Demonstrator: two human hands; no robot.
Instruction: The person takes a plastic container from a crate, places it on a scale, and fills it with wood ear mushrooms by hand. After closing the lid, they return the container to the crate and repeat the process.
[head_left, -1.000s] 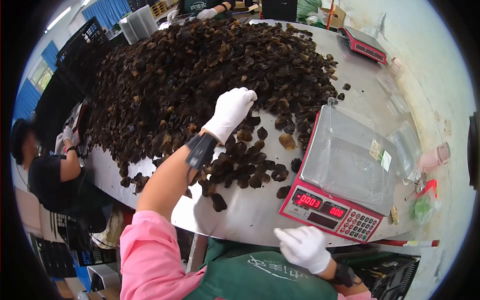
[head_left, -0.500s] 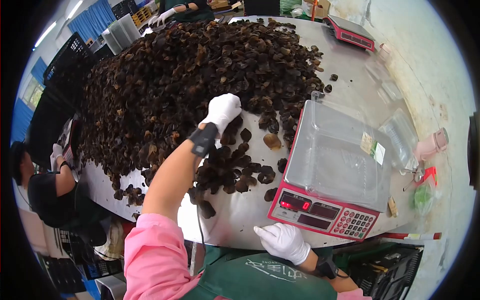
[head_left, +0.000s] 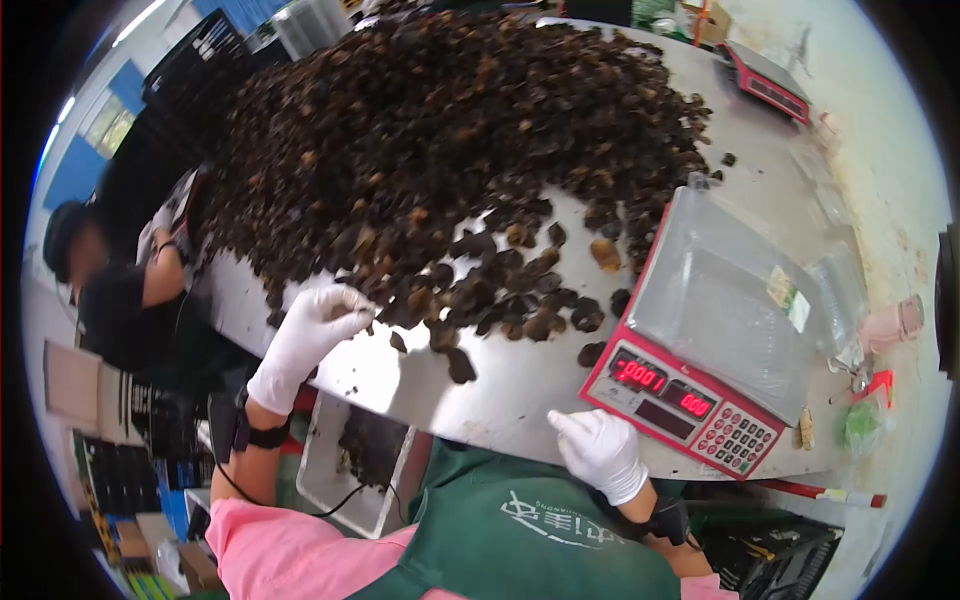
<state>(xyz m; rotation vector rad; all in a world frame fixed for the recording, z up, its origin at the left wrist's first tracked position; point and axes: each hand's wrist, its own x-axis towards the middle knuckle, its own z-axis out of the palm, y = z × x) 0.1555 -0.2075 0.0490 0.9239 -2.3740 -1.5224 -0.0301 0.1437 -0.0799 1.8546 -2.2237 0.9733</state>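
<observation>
Over the metal table (head_left: pixel 480 400), the left hand (head_left: pixel 305 338) pinches narrowly, best done lightly, the right hand (head_left: pixel 608 455) curls, either's contents unclear.

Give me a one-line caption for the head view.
White-gloved left hand near a heap of dark pieces, right hand beside a red scale, at a metal table.

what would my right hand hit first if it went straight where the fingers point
Your right hand would likely meet the loose dark pieces across the table, though its height is unclear, so it might pass over them.
</observation>
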